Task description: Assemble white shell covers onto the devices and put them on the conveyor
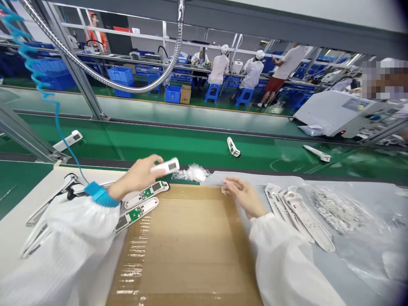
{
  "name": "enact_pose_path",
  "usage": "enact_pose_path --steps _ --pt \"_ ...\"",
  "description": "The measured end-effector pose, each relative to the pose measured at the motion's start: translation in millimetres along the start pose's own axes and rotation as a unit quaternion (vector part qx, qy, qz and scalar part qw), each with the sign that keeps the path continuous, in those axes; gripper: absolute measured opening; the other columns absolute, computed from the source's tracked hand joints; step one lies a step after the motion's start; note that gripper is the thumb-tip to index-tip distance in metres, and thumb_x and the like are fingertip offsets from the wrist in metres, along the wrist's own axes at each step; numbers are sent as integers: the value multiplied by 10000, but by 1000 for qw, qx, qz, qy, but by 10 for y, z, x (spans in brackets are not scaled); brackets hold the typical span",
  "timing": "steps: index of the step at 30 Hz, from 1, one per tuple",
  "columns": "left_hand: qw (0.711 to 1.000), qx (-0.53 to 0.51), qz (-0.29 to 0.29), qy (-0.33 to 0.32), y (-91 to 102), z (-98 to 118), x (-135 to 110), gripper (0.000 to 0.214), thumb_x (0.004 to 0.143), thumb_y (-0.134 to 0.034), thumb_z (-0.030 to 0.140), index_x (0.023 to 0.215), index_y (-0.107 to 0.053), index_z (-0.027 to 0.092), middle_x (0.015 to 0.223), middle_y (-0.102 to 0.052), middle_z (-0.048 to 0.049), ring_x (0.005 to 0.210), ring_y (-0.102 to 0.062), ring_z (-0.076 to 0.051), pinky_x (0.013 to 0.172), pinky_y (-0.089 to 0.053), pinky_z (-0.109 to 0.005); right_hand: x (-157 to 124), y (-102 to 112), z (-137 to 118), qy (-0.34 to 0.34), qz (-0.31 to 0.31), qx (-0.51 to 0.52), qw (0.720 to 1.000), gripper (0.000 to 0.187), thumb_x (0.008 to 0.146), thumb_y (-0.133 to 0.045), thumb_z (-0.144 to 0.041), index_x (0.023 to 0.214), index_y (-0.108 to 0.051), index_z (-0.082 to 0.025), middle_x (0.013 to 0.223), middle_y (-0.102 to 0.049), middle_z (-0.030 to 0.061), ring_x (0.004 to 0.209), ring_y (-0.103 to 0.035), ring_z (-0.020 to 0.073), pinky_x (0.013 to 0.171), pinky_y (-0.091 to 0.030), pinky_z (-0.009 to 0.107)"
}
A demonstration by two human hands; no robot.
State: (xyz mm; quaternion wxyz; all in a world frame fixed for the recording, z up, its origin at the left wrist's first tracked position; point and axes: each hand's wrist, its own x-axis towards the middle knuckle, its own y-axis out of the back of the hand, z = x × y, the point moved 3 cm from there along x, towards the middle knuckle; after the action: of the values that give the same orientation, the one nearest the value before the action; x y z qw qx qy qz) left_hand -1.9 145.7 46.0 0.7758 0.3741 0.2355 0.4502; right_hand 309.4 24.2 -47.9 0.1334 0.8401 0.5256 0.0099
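**Left hand grips a white handset above a cardboard sheet**

The cardboard sheet (188,242) lies on a white tabletop (12,259), and everything here is placed from that sheet. Far beyond it, co-workers in white work at a second line stocked with blue crates (120,75). A green conveyor belt (197,146) runs crosswise just past the sheet's far edge. A white machine (338,112) stands beyond the sheet's far right corner, beside the belt. Three white casings (233,146) lie scattered on the belt.

Right of the sheet, a plastic film (360,250) carries a row of long white casings (299,214) and, farther right, a bag of small white parts (336,210). Left of the sheet, two open handsets (142,206) with green circuit boards lie side by side, the nearer one touching its edge. A crumpled clear bag (191,173) sits just past the sheet's far edge.

The left hand (137,176), with a blue cuff (101,194) at its wrist, is closed around a white handset (165,166), holding it up beyond the sheet's far left corner. The right hand (244,196) rests at the sheet's far right corner with curled fingers (231,185); whether they pinch anything, I cannot tell.
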Motion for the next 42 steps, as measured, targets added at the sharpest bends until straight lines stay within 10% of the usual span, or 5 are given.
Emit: enact_pose_path --steps 8,15,26,31,42 --pt "984 89 145 46 3 -799 366 212 871 -523 102 1014 -679 102 931 -721 -67 856 -632 -212 888 -468 -333 1352 323 -25 53 187 -222 956 387 746 -591 -200 1129 -592 -150 1255 -597 189 1203 -524 323 1089 -305 542" --pt "990 84 112 28 -122 -557 -308 249 901 -462 206 1028 -669 150 1121 -696 -120 1074 -622 -293 975 -467 -455 1804 37 -102 45 170 -248 953 306 761 -624 -238 1054 -624 -149 1144 -631 201 1209 -512 374 1021 -363 586" --pt "984 -79 137 -75 -617 522 -801 415 921 -528 401 1270 -556 178 1329 -590 -119 1235 -538 -277 1037 -431 -424 -252 -456 -738 137 -273 33 952 434 887 -565 -559 1186 -617 -248 880 -671 30 750 -631 177 761 -543 345" --pt "974 -207 -82 31 -958 606 -906 431 948 -408 513 794 -648 190 539 -603 8 523 -592 -166 546 -432 -253 -723 -458 -643 227 -117 -28 967 306 966 -485 -447 1193 -613 -287 1143 -649 55 1029 -606 217 889 -474 368" --pt "985 -165 1 48 -968 395 -902 301 894 -505 387 683 -606 197 698 -674 -28 678 -612 -201 669 -404 -286 -1013 -638 -698 469 -53 -337 815 202 945 -498 -112 799 -566 -233 898 -689 -34 834 -538 161 869 -265 386"
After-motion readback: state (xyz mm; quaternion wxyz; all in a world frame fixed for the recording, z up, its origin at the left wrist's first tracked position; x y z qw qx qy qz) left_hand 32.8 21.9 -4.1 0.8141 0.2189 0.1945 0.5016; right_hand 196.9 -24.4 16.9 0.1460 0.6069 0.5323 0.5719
